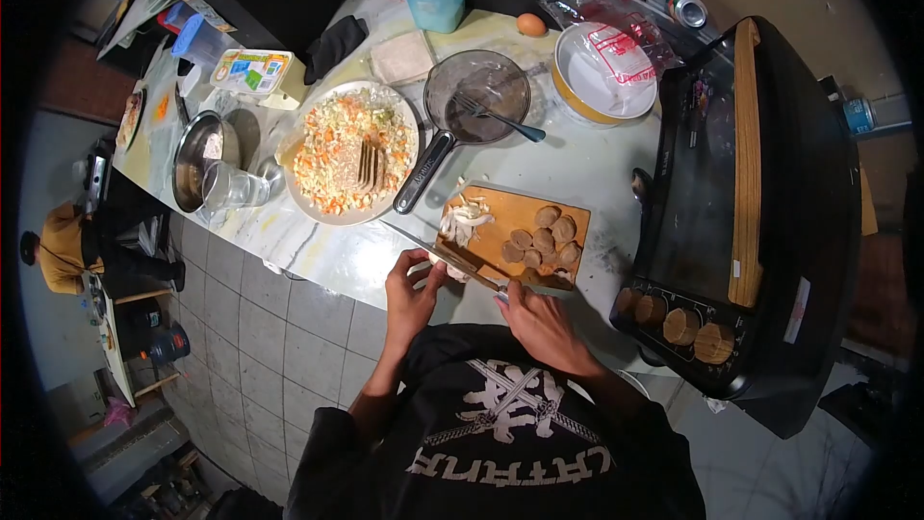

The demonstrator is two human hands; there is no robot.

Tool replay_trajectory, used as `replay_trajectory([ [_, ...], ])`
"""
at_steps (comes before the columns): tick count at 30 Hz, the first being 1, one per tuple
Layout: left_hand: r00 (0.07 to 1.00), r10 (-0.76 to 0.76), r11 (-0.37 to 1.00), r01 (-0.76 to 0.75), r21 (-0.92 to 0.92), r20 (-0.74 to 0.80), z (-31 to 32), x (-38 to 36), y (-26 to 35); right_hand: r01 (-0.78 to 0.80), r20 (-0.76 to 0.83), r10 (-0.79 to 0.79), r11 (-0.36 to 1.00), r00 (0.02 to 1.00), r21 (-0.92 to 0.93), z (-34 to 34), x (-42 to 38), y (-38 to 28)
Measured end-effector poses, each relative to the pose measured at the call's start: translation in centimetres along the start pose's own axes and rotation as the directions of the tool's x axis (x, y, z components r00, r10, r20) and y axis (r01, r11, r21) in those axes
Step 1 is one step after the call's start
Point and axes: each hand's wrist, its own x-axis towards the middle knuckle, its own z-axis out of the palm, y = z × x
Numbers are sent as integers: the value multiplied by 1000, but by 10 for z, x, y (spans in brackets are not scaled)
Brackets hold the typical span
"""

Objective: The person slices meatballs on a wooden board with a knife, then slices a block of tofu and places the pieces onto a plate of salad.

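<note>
My right hand point(537, 323) grips a kitchen knife point(460, 263), its blade slanting up and left across the front left of the wooden cutting board point(491, 207). Fingers bent, my left hand point(412, 291) holds a pale piece of food point(452, 273) against the blade, at the board's near left corner. Thin whitish strips point(466, 220) are heaped on the left side of the board. Several brown, rounded pieces of food point(545, 236) lie grouped on its right side.
Left of the board sits a plate of chopped vegetables point(337, 154) with noodle-like blocks on it. Behind are a dark frying pan point(478, 87) with a fork and a yellow-sided bowl point(604, 72). A black toaster oven point(746, 202) stands right. A person point(65, 250) is far left.
</note>
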Motion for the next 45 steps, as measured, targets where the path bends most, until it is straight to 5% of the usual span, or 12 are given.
replay_trajectory([
  [45, 1000, 8, 997, -10, -77, -30, 3, 2, -11, -148, 249, 131, 988, 960, 52, 10, 7, 2],
])
